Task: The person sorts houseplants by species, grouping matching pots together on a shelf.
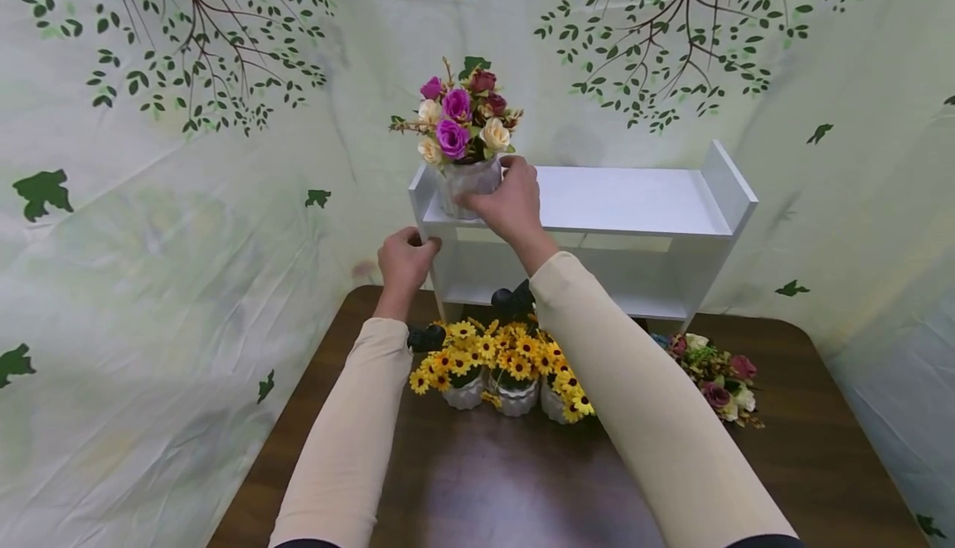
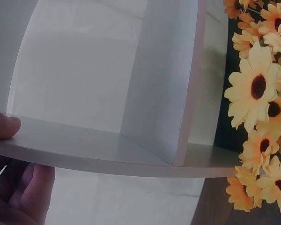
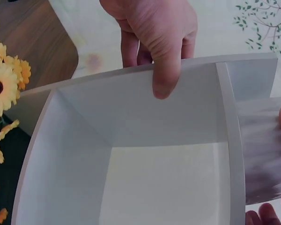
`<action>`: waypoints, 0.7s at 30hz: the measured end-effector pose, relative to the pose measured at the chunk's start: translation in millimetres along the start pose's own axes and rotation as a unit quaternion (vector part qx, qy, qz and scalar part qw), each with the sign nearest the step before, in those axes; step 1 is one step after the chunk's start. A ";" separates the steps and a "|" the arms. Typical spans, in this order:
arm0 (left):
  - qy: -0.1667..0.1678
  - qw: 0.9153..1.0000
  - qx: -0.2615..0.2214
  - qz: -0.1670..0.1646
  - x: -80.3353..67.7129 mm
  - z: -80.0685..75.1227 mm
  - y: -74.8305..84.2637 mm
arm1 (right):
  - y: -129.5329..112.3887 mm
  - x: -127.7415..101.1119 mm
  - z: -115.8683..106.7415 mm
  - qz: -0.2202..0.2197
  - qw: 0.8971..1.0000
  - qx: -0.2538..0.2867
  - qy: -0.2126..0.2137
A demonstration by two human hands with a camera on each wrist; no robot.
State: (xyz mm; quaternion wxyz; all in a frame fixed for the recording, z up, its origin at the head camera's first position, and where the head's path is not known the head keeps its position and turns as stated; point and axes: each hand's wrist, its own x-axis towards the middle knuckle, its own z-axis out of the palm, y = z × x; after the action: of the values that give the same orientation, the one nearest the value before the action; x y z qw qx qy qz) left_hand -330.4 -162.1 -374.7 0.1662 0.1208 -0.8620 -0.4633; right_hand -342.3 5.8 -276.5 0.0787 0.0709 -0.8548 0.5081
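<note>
A flower pot (image 1: pixel 464 183) with purple, cream and dark red artificial flowers (image 1: pixel 455 121) stands at the left end of the white shelf's top board (image 1: pixel 619 200). My right hand (image 1: pixel 515 204) holds this pot from its right side, thumb across the front. In the right wrist view the grey pot (image 3: pixel 262 154) shows beside the upper board, with only fingertips of that hand at the frame's edge. My left hand (image 1: pixel 406 264) pinches the front edge of the shelf's left side panel (image 2: pixel 98 161), thumb on the inner face and fingers outside.
Several small pots of yellow daisies (image 1: pixel 515 366) stand on the brown table (image 1: pixel 515 482) before the shelf. Right of them lies a mixed bouquet (image 1: pixel 719 382), partly behind my right sleeve. A cloth backdrop (image 1: pixel 224 225) with printed branches and leaves hangs close behind.
</note>
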 end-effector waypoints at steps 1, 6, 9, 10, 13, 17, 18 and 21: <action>-0.001 1.000 -0.001 0.000 0.1 -0.2 -0.1 | -0.2 -0.9 0.7 0.006 1.000 -0.007 0.011; -0.004 1.000 -0.003 -0.003 0.7 -0.6 -1.0 | -0.7 -2.3 3.5 0.020 1.000 -0.001 0.021; -0.009 1.000 -0.004 -0.006 1.5 1.6 0.3 | 1.9 -1.8 0.4 0.025 1.000 0.010 0.014; -0.009 1.000 -0.004 -0.006 1.8 2.0 0.9 | 3.1 -1.7 -1.0 0.024 1.000 0.012 0.011; -0.008 1.000 -0.005 -0.006 2.0 1.8 2.4 | 5.3 -5.5 -7.9 0.021 1.000 0.013 -0.002; -0.003 1.000 -0.012 -0.004 1.2 -0.3 2.9 | 9.7 -27.2 -25.6 0.000 0.999 0.010 -0.030; -0.004 1.000 -0.014 -0.005 0.8 -0.6 2.7 | 13.6 -36.1 -32.1 -0.011 0.999 0.007 -0.040; -0.013 1.000 -0.016 -0.003 -0.1 -1.7 2.2 | 33.9 -68.5 -56.0 -0.045 0.996 -0.011 -0.078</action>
State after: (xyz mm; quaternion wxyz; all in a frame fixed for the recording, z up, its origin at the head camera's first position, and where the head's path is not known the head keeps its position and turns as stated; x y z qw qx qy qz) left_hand -329.7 -162.1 -372.0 0.1559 0.1151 -0.8562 -0.4790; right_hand -278.6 73.9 -293.3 0.0356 0.1476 -0.8597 0.4877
